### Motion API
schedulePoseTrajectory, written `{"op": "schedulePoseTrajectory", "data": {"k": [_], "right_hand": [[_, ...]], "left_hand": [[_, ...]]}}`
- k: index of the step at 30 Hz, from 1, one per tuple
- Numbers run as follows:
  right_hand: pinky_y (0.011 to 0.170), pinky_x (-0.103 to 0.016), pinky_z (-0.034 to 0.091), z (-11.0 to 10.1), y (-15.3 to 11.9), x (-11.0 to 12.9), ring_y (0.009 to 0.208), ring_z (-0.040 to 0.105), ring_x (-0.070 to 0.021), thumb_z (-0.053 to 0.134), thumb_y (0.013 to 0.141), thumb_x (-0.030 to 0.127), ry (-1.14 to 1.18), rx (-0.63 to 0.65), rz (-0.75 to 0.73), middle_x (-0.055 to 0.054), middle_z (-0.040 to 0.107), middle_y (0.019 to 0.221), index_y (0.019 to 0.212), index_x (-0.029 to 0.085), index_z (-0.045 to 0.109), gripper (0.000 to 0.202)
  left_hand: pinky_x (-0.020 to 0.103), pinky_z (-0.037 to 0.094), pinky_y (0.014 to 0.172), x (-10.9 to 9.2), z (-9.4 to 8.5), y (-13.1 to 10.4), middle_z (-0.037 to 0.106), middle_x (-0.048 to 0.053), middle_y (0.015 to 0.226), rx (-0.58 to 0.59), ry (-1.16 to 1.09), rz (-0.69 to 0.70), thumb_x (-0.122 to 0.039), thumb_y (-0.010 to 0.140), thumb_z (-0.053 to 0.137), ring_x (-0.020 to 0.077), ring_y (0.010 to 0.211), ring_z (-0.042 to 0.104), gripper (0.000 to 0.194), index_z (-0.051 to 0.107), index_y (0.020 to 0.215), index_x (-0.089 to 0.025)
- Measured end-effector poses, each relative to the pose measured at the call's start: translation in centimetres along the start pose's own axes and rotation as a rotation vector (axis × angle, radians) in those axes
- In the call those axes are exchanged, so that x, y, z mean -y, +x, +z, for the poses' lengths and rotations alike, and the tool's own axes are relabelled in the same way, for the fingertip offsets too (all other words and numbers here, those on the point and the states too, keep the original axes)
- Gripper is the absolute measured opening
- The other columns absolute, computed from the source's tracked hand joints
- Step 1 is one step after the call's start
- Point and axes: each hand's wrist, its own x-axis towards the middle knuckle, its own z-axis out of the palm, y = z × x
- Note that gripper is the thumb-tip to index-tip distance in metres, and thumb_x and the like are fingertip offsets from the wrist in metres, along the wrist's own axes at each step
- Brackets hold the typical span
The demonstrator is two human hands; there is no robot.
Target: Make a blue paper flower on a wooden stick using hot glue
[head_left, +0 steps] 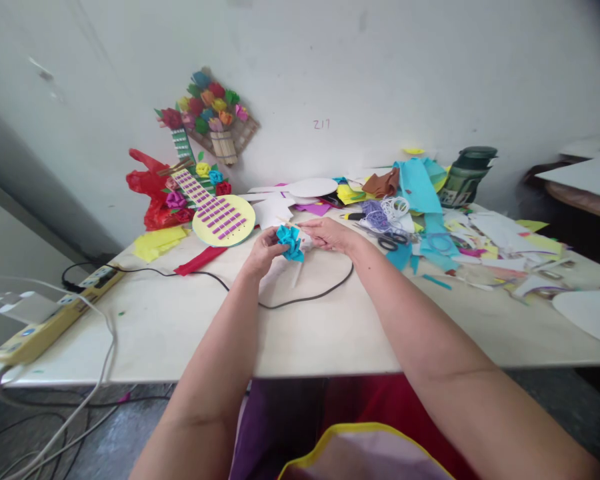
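Observation:
A bright blue paper flower (291, 243) is pinched between the fingers of my left hand (265, 252), above the middle of the table. To its right, my right hand (329, 235) has its fingers closed on a thin light stick (286, 221) whose tip reaches over the top of the flower. A pale rod (297, 273) shows just below the flower; what it joins is hidden. A black cable (310, 301) curves on the table under both hands.
A yellow paper guitar (223, 220) and red plastic bag (153, 193) stand at the back left. Scissors (391, 240), purple cord (375, 217) and paper scraps (500, 247) lie to the right, near a green bottle (467, 177). A power strip (55, 317) lies at the left edge.

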Motion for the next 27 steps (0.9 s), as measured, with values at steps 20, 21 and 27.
{"op": "schedulePoseTrajectory", "data": {"k": [20,21,27], "right_hand": [[0.035,-0.013,0.017,0.40,-0.10,-0.01,0.038,0.029,-0.0022,0.056,0.087,0.018,-0.023,0.019,-0.029,0.011,0.033,0.047,0.127,0.012,0.059,0.040],[0.035,-0.013,0.017,0.44,-0.01,-0.07,0.038,0.029,-0.0022,0.056,0.087,0.018,-0.024,0.022,-0.030,0.011,0.033,0.047,0.127,0.012,0.059,0.041],[0.036,-0.013,0.017,0.89,0.32,-0.36,0.038,0.031,-0.0019,0.059,0.086,0.020,-0.055,0.068,-0.037,0.011,0.031,0.048,0.122,0.015,0.064,0.036]], "left_hand": [[0.028,0.050,0.054,-0.52,0.27,-0.10,0.064,0.001,0.071,0.012,-0.114,-0.079,-0.032,0.059,0.077,0.0138,0.057,0.059,0.033,0.057,0.081,-0.018],[0.028,0.050,0.053,-0.57,0.32,-0.11,0.065,0.002,0.070,-0.001,-0.112,-0.084,-0.036,0.060,0.077,0.0140,0.056,0.059,0.034,0.058,0.082,-0.017],[0.027,0.047,0.052,-0.37,0.23,-0.08,0.068,0.006,0.068,-0.063,-0.014,-0.114,-0.037,0.060,0.079,0.0172,0.057,0.063,0.034,0.064,0.081,-0.015]]}}
